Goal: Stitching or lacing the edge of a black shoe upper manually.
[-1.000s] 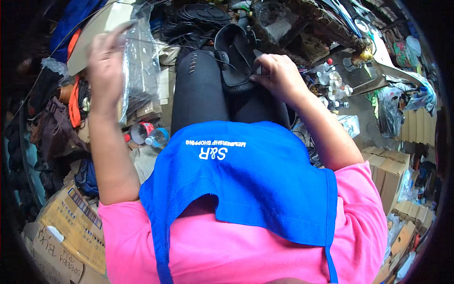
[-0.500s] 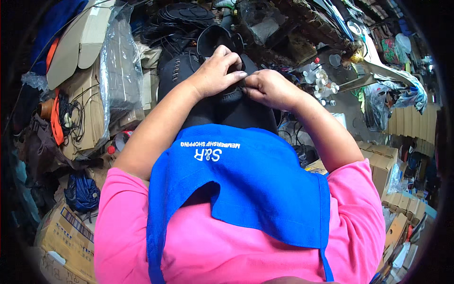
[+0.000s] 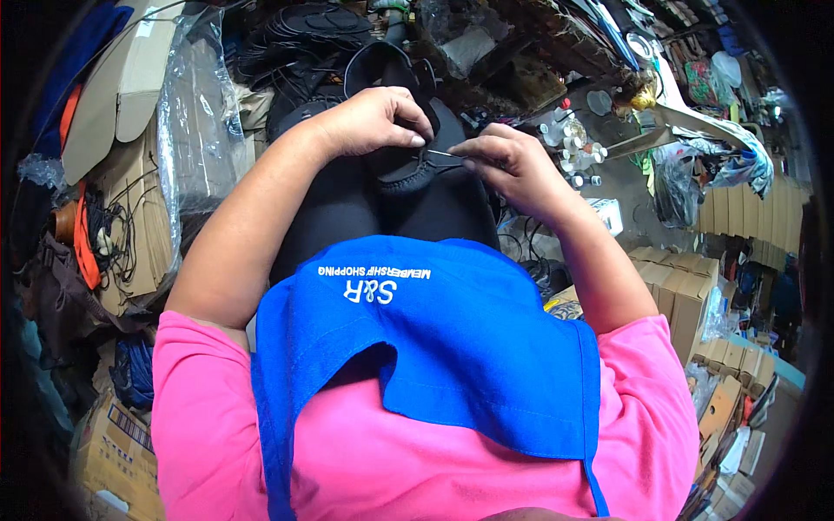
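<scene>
A black shoe [image 3: 407,180] lies across my lap, its rounded end with a stitched rim toward me and its open collar pointing away. My left hand [image 3: 380,122] is closed on its upper, thumb and fingers near the middle of the shoe. In my right hand [image 3: 514,167], at the shoe's right side, a thin bright needle [image 3: 440,154] is pinched; its far end meets the shoe beside my left thumb. Dark thread seems to run near the right fingers. The inside of the shoe is mostly hidden by my left hand.
A blue apron [image 3: 469,347] covers my front. Coiled black cords [image 3: 300,39] lie at the far left, beside plastic-wrapped cardboard [image 3: 200,122]. Several small white-capped bottles [image 3: 573,143] stand to the right. Cardboard boxes [image 3: 678,286] are stacked at the near right.
My right hand has moved away from the shoe, and the needle now shows between it and the shoe. My left hand has shifted slightly toward me; the whole view has shifted a little.
</scene>
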The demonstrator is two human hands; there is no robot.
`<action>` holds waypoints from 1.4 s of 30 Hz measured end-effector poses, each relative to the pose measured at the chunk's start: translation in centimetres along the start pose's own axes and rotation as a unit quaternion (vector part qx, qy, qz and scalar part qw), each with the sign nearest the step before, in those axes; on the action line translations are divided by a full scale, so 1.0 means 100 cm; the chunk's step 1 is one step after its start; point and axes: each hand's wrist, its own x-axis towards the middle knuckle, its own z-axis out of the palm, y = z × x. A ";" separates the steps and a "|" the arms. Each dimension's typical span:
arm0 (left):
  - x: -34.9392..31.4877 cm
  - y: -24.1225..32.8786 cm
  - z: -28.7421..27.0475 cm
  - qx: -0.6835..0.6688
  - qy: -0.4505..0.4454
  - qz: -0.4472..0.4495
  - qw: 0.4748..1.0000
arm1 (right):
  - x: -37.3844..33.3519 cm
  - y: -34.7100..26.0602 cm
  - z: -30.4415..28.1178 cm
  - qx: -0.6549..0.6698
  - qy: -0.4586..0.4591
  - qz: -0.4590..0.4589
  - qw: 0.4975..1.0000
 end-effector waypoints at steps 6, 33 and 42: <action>0.000 0.005 -0.005 -0.008 -0.029 -0.027 0.999 | 0.011 0.002 0.005 -0.088 -0.012 -0.032 0.996; 0.004 -0.001 0.001 -0.033 -0.032 -0.037 0.998 | 0.029 0.002 -0.001 -0.067 -0.071 -0.027 0.995; 0.006 0.000 0.001 -0.023 -0.031 -0.045 0.998 | 0.029 0.002 0.004 -0.083 -0.067 -0.040 0.993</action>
